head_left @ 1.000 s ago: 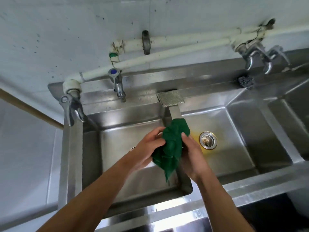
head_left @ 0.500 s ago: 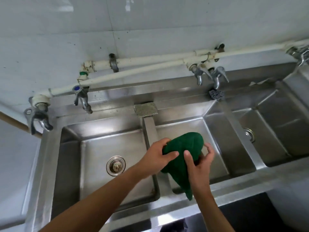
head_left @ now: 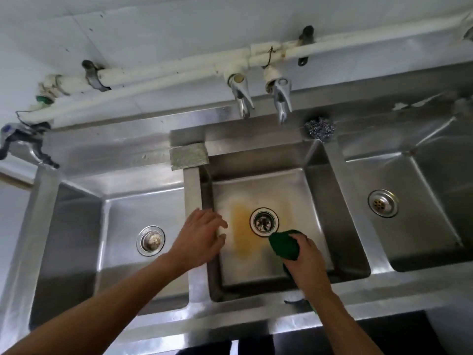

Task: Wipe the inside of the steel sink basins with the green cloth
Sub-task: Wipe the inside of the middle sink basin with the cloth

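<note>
Hands apart: right hand (head_left: 307, 257) tight round green cloth (head_left: 283, 246) in middle basin (head_left: 281, 188), left hand (head_left: 202, 237) open over divider (head_left: 192, 187).

Single head view, close above, steeply down onto sink (head_left: 230, 317)

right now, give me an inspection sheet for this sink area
surface: steel sink with three basins; yellow stain on the floor of the middle basin, beside its drain
job's things: green cloth, bunched, down in the middle basin by the drain
clutter: grey pad on the back end of the divider; steel scourer at the middle basin's back right corner
hands: left hand open, fingers spread, at the divider; right hand grips the cloth
cables: thin wire tied round the pipes
surroundings: two taps over the middle basin; pale wall behind
</note>
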A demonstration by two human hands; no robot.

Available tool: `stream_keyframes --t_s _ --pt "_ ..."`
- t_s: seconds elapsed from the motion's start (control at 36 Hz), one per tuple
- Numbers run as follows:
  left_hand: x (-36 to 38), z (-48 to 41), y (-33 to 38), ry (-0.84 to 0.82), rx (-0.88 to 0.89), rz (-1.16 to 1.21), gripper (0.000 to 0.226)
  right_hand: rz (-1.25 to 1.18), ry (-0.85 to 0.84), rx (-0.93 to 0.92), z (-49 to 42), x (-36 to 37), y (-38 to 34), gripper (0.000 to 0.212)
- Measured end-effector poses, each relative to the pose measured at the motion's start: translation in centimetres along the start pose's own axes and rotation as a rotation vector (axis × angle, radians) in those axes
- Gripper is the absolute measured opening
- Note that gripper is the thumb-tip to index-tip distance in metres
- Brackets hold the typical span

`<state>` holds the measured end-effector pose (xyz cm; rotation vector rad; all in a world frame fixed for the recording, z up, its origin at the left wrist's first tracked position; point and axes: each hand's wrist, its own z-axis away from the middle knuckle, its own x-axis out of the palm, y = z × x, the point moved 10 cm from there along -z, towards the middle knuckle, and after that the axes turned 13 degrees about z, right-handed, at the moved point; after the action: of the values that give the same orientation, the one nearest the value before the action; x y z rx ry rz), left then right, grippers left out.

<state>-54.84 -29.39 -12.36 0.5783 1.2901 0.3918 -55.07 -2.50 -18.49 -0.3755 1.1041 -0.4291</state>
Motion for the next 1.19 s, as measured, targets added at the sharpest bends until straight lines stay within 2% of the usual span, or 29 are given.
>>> stream_keyframes --t_s 0.14,0.28,0.44,0.61,0.75,0.92,1.11,1.19 --pt "2.7 -0.5 -4.9 -0.097 -0.034 -0.201 0.036 0.308 -0.092 0.017 -5.0 2.3 2.5 0.06" --pt "5.3 -1.0 -7.9 -0.159 -0.027 -0.294 0.038 0.589 -0.175 0.015 -8.3 4.4 4.3 0.065" --pt "5.3 -1.2 -7.7 0.005 0.074 -0.251 0.03 0.75 -0.295 0.065 -10.7 6.6 7.7 0.07" --pt "5.2 -1.3 -7.4 0.084 0.087 -0.257 0.024 0.741 -0.473 0.101 -12.3 10.3 10.7 0.08" --pt "5.1 -1.3 -7.1 0.123 0.092 -0.266 0.022 0.718 -0.401 0.016 -13.3 11.9 10.7 0.078" --pt "5.3 -1.5 -7.3 0.123 0.097 -0.296 0.022 0.726 -0.187 -0.166 -17.2 11.0 9.8 0.082" --pt "5.4 -1.5 -7.5 0.113 0.084 -0.284 0.02 0.462 -0.039 -0.15 -24.3 10.0 8.6 0.075" --pt "5.3 -1.6 -7.4 0.114 0.091 -0.291 0.02 0.401 -0.052 -0.271 -23.3 10.4 8.5 0.076"
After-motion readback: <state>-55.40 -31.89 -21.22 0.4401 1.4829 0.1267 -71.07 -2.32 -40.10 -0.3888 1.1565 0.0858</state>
